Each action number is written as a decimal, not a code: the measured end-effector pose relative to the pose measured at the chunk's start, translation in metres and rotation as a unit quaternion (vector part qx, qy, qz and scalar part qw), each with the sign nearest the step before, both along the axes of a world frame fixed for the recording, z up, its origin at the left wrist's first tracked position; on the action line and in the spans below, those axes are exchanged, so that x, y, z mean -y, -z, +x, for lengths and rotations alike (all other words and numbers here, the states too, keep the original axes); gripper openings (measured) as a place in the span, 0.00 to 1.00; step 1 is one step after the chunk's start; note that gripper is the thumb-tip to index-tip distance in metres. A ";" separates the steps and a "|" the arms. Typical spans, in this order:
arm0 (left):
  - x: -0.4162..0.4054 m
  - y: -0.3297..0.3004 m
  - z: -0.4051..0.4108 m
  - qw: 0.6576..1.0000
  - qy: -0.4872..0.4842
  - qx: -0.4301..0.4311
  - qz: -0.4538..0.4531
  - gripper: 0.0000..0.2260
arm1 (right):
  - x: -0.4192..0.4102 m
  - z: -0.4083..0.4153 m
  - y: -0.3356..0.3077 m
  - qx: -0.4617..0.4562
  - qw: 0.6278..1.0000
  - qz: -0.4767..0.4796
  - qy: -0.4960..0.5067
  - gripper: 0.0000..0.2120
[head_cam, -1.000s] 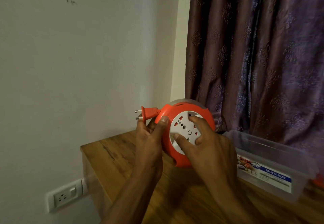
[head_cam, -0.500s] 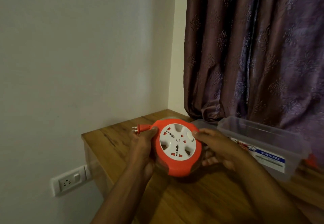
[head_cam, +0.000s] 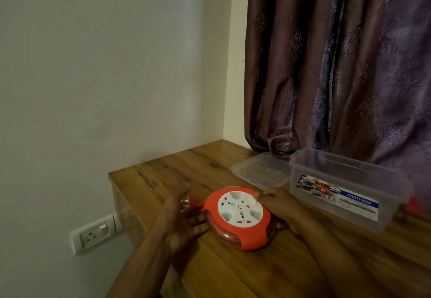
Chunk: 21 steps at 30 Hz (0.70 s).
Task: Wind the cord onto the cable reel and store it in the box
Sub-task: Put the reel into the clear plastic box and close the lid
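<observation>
Fingers [head_cam: 198,224] of L hand [head_cam: 179,218] spread open, palm cupped beside the orange plug [head_cam: 194,203] at the reel's L edge; no grip. R hand [head_cam: 278,204] curled around the far R rim of the orange/white cable reel [head_cam: 240,220], holding it. Reel lies flat on wooden tabletop [head_cam: 245,272], cord wound in. Clear plastic box [head_cam: 345,188] near, to R, lid [head_cam: 261,168] off beside it.

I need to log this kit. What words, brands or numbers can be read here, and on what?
"MULTI-BOX": blue band of the label on the clear box.
"JOYO", likely: small badge on the same label, blurred.
Fine print below the blue band: too small to read.
Reel: socket marks only, no readable text.
Lid and wall socket: no text visible.
</observation>
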<state>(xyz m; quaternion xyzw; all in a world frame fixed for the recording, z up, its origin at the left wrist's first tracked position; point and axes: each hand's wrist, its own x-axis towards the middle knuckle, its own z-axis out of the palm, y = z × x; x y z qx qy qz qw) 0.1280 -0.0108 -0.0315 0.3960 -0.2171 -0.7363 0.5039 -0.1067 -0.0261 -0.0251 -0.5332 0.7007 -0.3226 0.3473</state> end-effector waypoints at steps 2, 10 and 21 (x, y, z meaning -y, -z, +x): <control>-0.001 0.004 0.004 1.000 0.017 0.020 -0.005 0.21 | 0.000 -0.001 0.000 -0.019 1.000 -0.002 -0.001 0.15; -0.006 -0.003 0.021 0.988 0.022 0.140 -0.057 0.18 | 0.003 0.004 0.007 -0.138 0.989 -0.038 0.023 0.14; -0.002 -0.001 0.008 0.970 -0.129 0.129 -0.158 0.09 | 0.001 0.005 0.000 0.008 0.998 -0.056 0.025 0.06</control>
